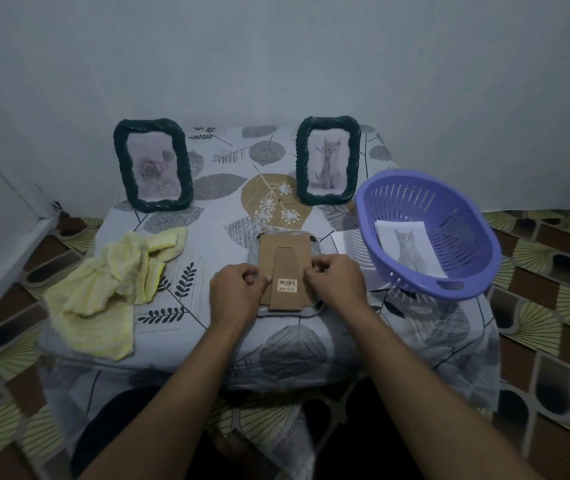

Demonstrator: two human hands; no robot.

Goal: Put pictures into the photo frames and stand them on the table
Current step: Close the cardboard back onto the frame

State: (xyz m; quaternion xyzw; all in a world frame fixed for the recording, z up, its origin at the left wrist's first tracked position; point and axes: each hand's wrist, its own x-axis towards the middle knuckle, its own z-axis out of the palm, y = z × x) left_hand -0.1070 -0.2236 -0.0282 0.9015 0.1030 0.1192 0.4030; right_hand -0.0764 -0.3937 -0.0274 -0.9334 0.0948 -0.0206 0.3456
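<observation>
**Both hands at the back of a face-down frame, two frames already standing**

A face-down frame lies flat on the worktop, which is covered by a leaf-patterned cloth. Its brown cardboard back faces up, with the folding stand lying flat along it and a barcode sticker near the stand's lower end.

The left hand sits at the frame's left edge. Its fingers are curled in, and thumb and fingertips pinch at the edge of the cardboard back. The right hand mirrors it at the frame's right edge, its fingers curled and nipping the board there. Exactly what small part each pinch has hold of cannot be made out.

Beyond the face-down frame and to its left, a dark green frame with a rose picture stands upright. Beyond it and slightly to its right, a matching frame with a cat picture also stands upright.

Just to the right of the face-down frame sits a purple basket, tilted toward the person, with a loose cat print lying inside. A white sheet shows between the frame and the basket, partly under the basket's wall.

Well to the left of the frame lies a crumpled yellow cloth.
</observation>
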